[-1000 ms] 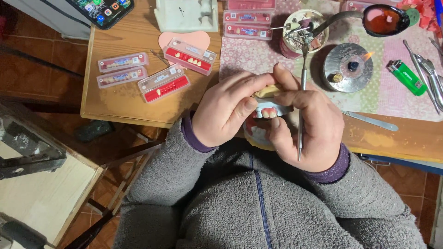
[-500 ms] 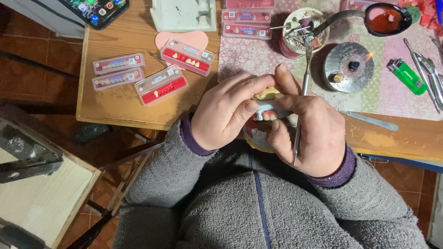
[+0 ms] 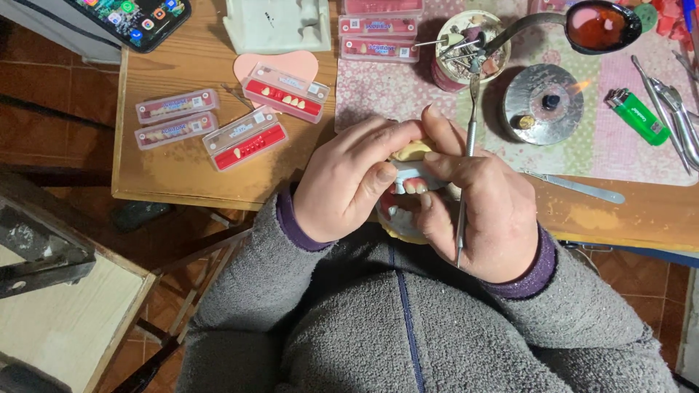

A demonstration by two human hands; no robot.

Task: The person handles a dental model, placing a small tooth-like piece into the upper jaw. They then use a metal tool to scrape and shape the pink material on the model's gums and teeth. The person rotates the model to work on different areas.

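While both hands have kept to the same spot at the bench [image 3: 189,175] edge since a second ago, the metal tool [image 3: 466,167] has swung from leaning slightly to standing nearly upright, its tip now up by the jar [image 3: 470,44], and the camera view has slid a little. The left hand [image 3: 349,182] is curled around the dental model [image 3: 408,191], thumb pressed on its front; the right hand [image 3: 484,211] pinches the model's other side with its fingers while the tool runs through its grip. The model sits between the two hands just above the lap: pale yellow plaster above and below, a whitish middle band, and a short row of teeth in pink wax. The round jar holds several small instruments standing on end. Flat clear boxes [image 3: 244,138] with red or pink strips carry rows of false teeth. A spoon [image 3: 597,25] holds red wax, and the metal burner [image 3: 542,102] shows a small flame beside a green lighter [image 3: 637,116].
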